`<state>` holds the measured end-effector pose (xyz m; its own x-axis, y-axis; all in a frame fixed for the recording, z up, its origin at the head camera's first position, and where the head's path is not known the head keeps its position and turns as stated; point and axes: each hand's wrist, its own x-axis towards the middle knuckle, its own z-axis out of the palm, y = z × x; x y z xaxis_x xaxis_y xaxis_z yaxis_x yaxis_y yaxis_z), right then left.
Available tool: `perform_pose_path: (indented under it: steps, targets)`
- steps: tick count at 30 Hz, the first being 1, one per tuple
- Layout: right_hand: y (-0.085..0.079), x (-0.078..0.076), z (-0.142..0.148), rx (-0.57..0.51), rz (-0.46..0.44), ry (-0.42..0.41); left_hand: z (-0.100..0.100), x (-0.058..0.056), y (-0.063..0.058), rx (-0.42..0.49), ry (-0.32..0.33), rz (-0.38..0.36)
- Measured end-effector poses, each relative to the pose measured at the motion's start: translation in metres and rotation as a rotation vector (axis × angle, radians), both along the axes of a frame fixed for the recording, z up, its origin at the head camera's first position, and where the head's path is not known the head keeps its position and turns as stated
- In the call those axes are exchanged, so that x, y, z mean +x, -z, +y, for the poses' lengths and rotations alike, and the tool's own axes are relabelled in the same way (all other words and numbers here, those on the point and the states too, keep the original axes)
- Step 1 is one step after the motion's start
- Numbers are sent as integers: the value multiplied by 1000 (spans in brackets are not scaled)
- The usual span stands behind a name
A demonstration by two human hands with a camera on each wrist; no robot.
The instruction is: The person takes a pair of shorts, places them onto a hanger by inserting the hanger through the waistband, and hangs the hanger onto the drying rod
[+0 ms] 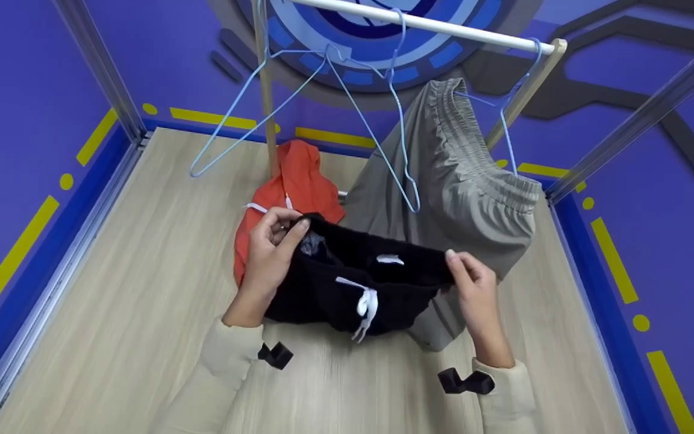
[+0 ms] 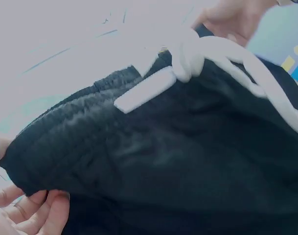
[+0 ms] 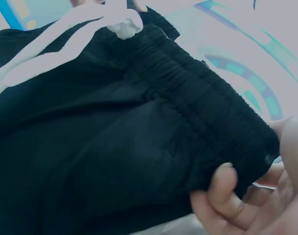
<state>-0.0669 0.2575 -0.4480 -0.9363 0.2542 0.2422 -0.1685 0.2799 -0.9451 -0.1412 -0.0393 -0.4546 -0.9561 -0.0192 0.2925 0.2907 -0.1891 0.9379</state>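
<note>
Black drawstring shorts or pants [image 1: 323,295] hang between both hands, the elastic waistband stretched and its opening facing up. A white drawstring [image 1: 368,304] is tied in a bow at the front. My left hand [image 1: 271,247] pinches the left end of the waistband, thumb on top. At the other end my right hand [image 1: 473,283] pinches the band between thumb and fingers. The left wrist view shows the gathered waistband [image 2: 65,127] with curled fingers [image 2: 51,215] at its edge. In the right wrist view the fingers [image 3: 224,196] lie against the black cloth. The lower legs are out of sight.
Behind the shorts stands a rack with a white rail [image 1: 419,21]. Blue hangers [image 1: 235,102] hang from it. Grey pants [image 1: 443,181] hang at the right by the waistband. An orange garment [image 1: 299,175] is behind the left hand. Below lies a wood-grain surface [image 1: 142,289].
</note>
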Motion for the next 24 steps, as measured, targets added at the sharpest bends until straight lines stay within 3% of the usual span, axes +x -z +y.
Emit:
perform_pose_path:
  steps: [5, 8, 15, 24]
  targets:
    - [5, 0, -10, 124, -43, -32, 6, 0, 7, -16, 28, -8]
    - [11, 0, -14, 128, -68, -38, 8, 3, 6, -60, 36, -1]
    - [23, -2, -19, 121, -118, -23, 10, 14, -10, -196, 4, 6]
    - [32, -4, -19, 134, -219, -73, 10, 17, -12, -284, -31, 36]
